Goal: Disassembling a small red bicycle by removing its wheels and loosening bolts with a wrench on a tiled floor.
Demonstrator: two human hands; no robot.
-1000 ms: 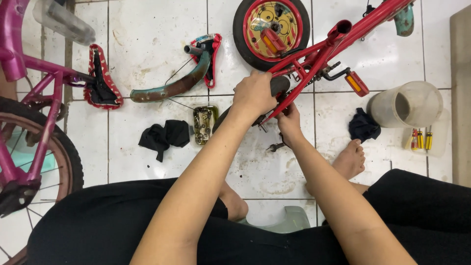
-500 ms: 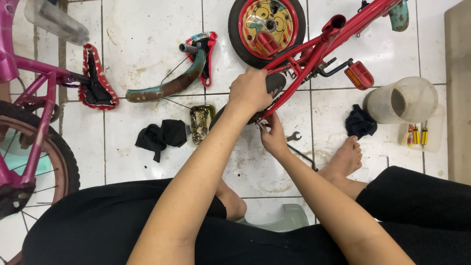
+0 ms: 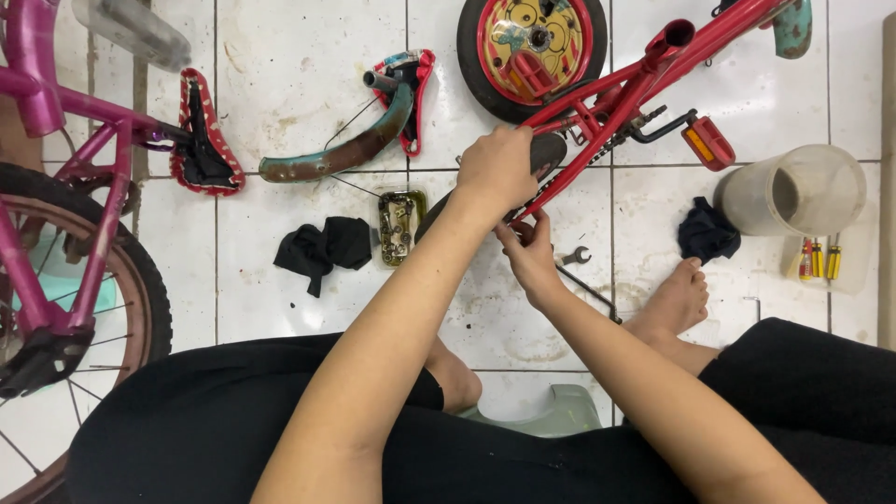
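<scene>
Down on the tiled floor [image 3: 308, 112], the left hand [image 3: 497, 168] clamps over the red bike frame [image 3: 644, 79], its grip closed around the lower tube just beside the black chain guard [image 3: 551, 149]. Right hand [image 3: 530, 257] sits directly under it, fingers pinched narrow on something small at the frame's underside; what they pinch is too hidden to tell. The frame lies tilted across the far right part of the floor, glossy red with scuffs, its open seat tube pointing up, a red pedal [image 3: 707, 142] with an orange reflector sticking out, and a small wheel [image 3: 532, 47] with a yellow and red disc at its far end. A small wrench [image 3: 576, 255] lies on the tile just beside the right hand. Near the left forearm sit a tin of bolts [image 3: 399, 224] and a black rag [image 3: 322, 247]. A pink bike [image 3: 65, 187] stands at the left edge.
</scene>
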